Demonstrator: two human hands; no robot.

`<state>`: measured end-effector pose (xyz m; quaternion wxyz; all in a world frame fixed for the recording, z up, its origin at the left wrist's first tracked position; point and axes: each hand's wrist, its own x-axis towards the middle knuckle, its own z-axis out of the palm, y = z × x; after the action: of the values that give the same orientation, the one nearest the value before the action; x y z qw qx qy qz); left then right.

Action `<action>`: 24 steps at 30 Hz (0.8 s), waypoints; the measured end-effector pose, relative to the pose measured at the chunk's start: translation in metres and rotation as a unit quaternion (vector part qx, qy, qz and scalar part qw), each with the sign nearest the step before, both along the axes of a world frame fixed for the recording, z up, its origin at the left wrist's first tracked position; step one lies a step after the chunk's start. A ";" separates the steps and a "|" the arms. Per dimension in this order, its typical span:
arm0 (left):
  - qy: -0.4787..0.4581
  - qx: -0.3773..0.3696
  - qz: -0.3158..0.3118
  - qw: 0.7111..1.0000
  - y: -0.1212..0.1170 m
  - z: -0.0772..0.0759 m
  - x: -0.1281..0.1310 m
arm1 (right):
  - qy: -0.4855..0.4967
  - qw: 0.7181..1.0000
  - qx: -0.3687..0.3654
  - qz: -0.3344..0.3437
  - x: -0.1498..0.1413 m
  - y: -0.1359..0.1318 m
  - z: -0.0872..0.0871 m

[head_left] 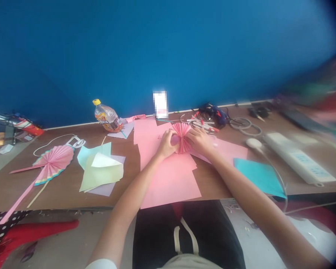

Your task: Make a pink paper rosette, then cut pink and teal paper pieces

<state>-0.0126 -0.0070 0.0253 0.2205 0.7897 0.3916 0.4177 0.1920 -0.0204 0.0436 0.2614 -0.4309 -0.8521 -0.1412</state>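
Between my two hands is a pink pleated paper fan (182,144), its folds spread out above and below a pinched middle. My left hand (168,144) grips its left side with curled fingers. On the right side, my right hand (199,141) has its fingers closed on the pleats; the fingertips are partly hidden. Beneath both hands lie overlapping pink paper sheets (168,186). A finished-looking pink fan with a blue and yellow edge (56,160) rests at the left of the table, with paper strips by it.
Left of the pink sheets lie green and white papers (102,173). A drink bottle (108,117) leans near the blue wall (168,48). Behind my right hand are glue sticks and cables (212,116). A teal sheet (257,177) and a white power strip (299,157) are at right.
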 end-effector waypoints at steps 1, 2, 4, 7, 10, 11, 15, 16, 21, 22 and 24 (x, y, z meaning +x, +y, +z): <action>-0.009 0.000 0.003 1.000 0.000 -0.001 0.000 | 0.001 1.000 -0.002 0.001 -0.001 0.000 0.001; -0.021 0.000 0.009 1.000 0.000 -0.001 0.001 | 0.002 1.000 -0.004 0.002 -0.001 -0.001 0.001; -0.045 -0.001 0.019 0.999 0.001 -0.003 0.002 | 0.004 1.000 -0.007 0.003 -0.003 -0.002 0.002; -0.063 -0.004 0.019 0.998 0.002 -0.006 0.003 | 0.003 1.000 -0.007 0.003 -0.004 -0.002 0.002; -0.064 -0.006 0.015 0.998 0.004 -0.008 0.004 | -0.001 1.000 -0.009 0.004 -0.003 -0.001 0.002; -0.063 -0.008 0.017 0.998 0.005 -0.008 0.004 | -0.002 1.000 -0.009 0.003 -0.003 -0.001 0.001; -0.041 -0.011 0.032 0.999 0.004 -0.008 0.001 | -0.005 1.000 -0.008 0.003 -0.002 0.000 0.000; -0.029 -0.009 0.037 0.999 0.004 -0.007 0.000 | -0.005 1.000 -0.007 0.002 -0.002 0.000 0.000; 0.041 0.014 0.082 0.996 -0.001 0.000 -0.003 | -0.004 1.000 -0.009 -0.004 -0.002 -0.002 0.003; 0.052 0.024 0.090 0.994 -0.002 0.001 -0.003 | -0.003 1.000 -0.012 -0.001 -0.002 -0.002 0.003; 0.074 0.047 0.092 0.992 -0.003 0.003 -0.003 | -0.003 1.000 -0.018 0.002 -0.001 -0.002 0.004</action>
<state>-0.0158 -0.0097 0.0279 0.1137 0.7886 0.4578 0.3944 0.1908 -0.0223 0.0474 0.2513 -0.4333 -0.8562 -0.1266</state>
